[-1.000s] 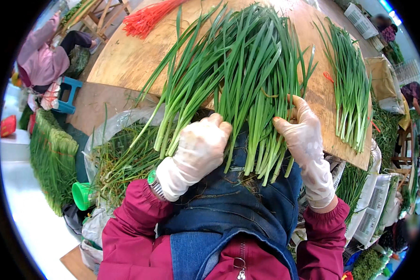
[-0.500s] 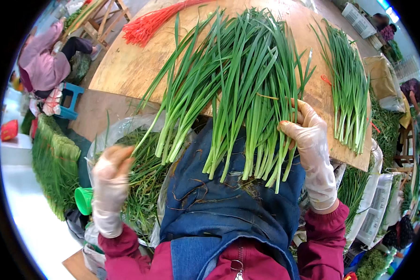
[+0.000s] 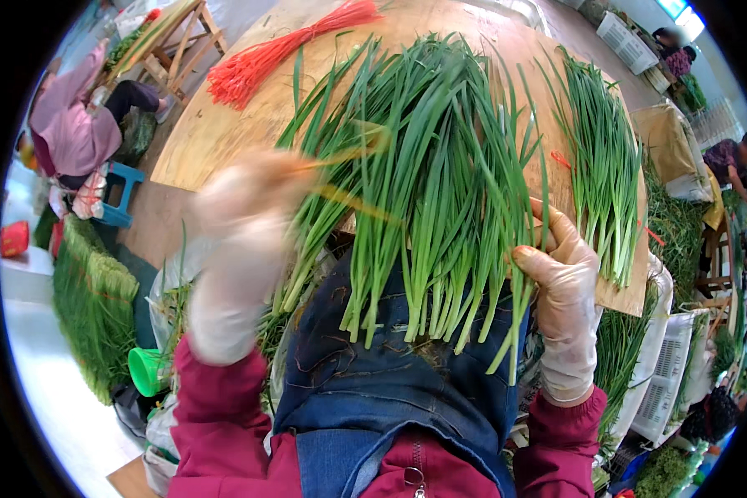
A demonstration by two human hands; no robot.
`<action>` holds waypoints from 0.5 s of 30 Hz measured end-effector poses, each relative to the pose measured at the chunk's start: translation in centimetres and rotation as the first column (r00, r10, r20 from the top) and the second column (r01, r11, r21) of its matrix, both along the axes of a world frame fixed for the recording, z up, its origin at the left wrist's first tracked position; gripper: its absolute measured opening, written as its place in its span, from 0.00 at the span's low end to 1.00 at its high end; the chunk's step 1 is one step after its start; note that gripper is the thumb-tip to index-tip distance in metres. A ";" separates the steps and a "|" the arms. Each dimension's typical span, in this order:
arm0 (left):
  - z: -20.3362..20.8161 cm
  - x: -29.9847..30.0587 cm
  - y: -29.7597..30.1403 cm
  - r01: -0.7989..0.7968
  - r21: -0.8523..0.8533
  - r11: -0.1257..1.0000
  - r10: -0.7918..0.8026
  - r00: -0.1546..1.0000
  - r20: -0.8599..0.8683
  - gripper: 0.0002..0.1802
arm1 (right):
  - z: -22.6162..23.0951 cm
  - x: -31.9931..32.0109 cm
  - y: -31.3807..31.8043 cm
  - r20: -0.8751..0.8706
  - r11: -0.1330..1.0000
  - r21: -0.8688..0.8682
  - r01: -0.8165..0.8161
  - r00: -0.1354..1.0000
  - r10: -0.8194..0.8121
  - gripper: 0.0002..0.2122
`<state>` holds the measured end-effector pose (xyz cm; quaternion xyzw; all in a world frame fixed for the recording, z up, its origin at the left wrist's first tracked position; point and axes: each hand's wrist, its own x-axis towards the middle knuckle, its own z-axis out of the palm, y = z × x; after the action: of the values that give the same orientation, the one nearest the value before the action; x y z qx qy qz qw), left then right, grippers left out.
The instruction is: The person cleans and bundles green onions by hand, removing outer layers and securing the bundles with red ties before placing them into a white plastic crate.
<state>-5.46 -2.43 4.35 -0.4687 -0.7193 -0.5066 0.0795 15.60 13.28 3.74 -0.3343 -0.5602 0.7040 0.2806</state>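
A loose heap of garlic chives lies across the board, its pale stem ends hanging over the near edge above my blue denim apron. My right hand, in a thin clear glove, pinches a few stalks at the heap's right side. Smeared by motion, my gloved left hand is over the heap's left side. Yellowed chive leaves, also blurred, trail from its closed fingers across the green blades. A separate, neater bunch of chives rests on the board to the right, beside a red tie.
Red plastic ties lie on the wooden board at the far left. A bag of trimmings stands left of my lap, near a green cup and stacked chives. Other people sit left and far right.
My left hand has swung up and right from over the trimmings bag to the heap, and yellowed leaves now show in it. My right hand keeps its pinch, slightly lower. The whole view has shifted a little.
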 end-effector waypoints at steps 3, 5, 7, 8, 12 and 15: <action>2.7 -1.7 -10.0 -0.208 0.073 0.975 0.145 0.855 0.497 0.07 | -0.1 0.4 0.0 -0.050 0.998 -0.058 0.005 0.999 -0.008 0.23; 2.4 -2.8 -15.5 -0.185 0.162 0.969 0.072 0.844 0.531 0.09 | -0.6 0.3 -0.1 -0.021 0.996 -0.084 0.016 1.000 -0.018 0.23; 1.6 -3.3 -20.1 -0.120 0.104 0.987 0.044 0.837 0.545 0.10 | -1.0 0.5 0.0 0.008 0.996 -0.083 0.027 1.000 -0.026 0.22; 1.1 -3.9 -23.2 -0.274 -0.231 0.934 0.358 0.741 0.568 0.08 | -1.2 0.6 0.2 0.016 0.997 -0.077 0.021 1.000 -0.020 0.22; -2.9 -3.0 -25.3 -0.572 -0.803 0.165 0.330 0.800 -0.502 0.11 | -1.0 0.2 0.0 0.094 1.000 -0.009 0.013 0.996 -0.012 0.21; -2.8 1.1 -12.5 -0.317 -0.493 0.810 0.246 0.948 -0.204 0.14 | -2.0 1.1 0.5 0.219 0.996 0.083 0.012 0.975 -0.030 0.22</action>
<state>-4.36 -14.97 1.53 -0.3930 -0.8836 -0.2443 0.0711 16.70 13.78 1.75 -0.4044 -0.6125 0.6363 0.2374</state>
